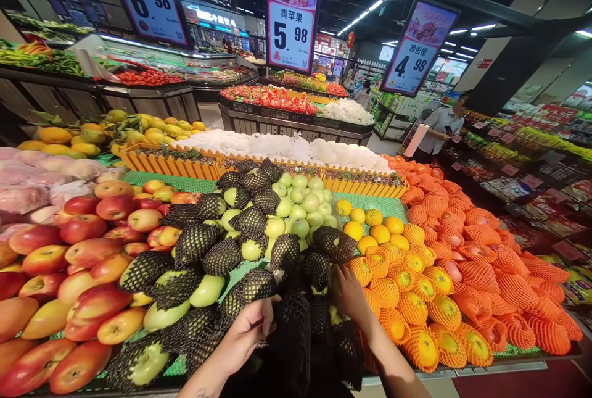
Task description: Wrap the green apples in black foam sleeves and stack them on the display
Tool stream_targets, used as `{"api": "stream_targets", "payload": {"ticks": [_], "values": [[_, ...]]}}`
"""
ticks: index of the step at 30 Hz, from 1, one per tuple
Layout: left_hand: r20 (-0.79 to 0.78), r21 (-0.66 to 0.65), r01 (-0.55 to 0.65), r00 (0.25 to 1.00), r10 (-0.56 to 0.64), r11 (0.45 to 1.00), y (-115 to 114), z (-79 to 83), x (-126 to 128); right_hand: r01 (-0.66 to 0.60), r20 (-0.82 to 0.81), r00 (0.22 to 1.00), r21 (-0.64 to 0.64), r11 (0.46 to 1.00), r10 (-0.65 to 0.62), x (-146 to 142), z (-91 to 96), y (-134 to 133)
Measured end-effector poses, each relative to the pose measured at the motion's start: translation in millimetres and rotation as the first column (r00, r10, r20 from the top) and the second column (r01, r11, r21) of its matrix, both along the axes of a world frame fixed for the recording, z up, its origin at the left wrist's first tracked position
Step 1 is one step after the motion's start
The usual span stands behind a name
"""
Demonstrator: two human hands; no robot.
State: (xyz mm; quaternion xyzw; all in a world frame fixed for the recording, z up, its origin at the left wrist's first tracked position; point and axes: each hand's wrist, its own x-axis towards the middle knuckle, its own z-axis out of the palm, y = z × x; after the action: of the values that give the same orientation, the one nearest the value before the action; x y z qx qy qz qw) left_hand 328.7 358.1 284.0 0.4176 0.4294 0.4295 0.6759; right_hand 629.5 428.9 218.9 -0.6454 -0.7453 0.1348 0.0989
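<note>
My left hand [247,331] is closed in a pinch on a black foam net sleeve [292,330] at the front of a fruit stand. My right hand [349,295] reaches into the same bunch of black nets, with its fingers curled among them and partly hidden. Around both hands lie green apples in black nets [203,290]. Bare green apples [298,205] are piled further back.
Red apples [83,250] fill the left of the stand. Oranges in orange nets [416,305] and fruit in red-orange nets [504,287] lie to the right. Hanging price signs [292,12] and more produce stands are behind. A person [441,126] stands far right by shelves.
</note>
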Motion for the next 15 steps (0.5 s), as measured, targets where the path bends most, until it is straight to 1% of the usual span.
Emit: {"api": "stream_targets", "payload": {"ticks": [2, 5, 8, 11, 13, 14, 15], "values": [[0.003, 0.018, -0.007, 1.0, 0.007, 1.0, 1.1, 6.4, 1.9, 0.025, 0.012, 1.0, -0.038, 0.999, -0.024, -1.8, -3.2, 9.5], [-0.027, 0.102, -0.013, 1.0, 0.016, 0.995, 2.0, 18.6, 3.4, 0.075, 0.025, 0.997, -0.077, 0.994, -0.073, -7.1, 0.0, 18.3], [-0.066, 0.129, -0.008, 0.998, 0.017, 0.992, 1.0, 23.5, 0.3, 0.128, 0.02, 0.992, -0.091, 0.988, -0.127, -11.5, 11.8, 18.2], [-0.124, 0.153, 0.014, 0.992, 0.005, 0.988, -0.6, 20.8, -4.7, 0.173, -0.003, 0.985, -0.063, 0.983, -0.173, -8.4, 32.0, 9.9], [-0.187, 0.163, 0.037, 0.982, -0.006, 0.986, -0.9, 18.3, -5.9, 0.209, -0.111, 0.971, -0.017, 0.978, -0.21, -0.9, 47.8, 2.0], [-0.222, 0.166, 0.061, 0.975, -0.022, 0.984, -0.7, 17.5, -5.0, 0.245, -0.208, 0.948, -0.001, 0.97, -0.239, 3.5, 55.2, -2.2], [-0.258, 0.169, 0.093, 0.965, -0.047, 0.981, -0.4, 17.0, -2.9, 0.286, -0.339, 0.901, -0.009, 0.958, -0.272, 7.4, 61.7, -6.5]]}}
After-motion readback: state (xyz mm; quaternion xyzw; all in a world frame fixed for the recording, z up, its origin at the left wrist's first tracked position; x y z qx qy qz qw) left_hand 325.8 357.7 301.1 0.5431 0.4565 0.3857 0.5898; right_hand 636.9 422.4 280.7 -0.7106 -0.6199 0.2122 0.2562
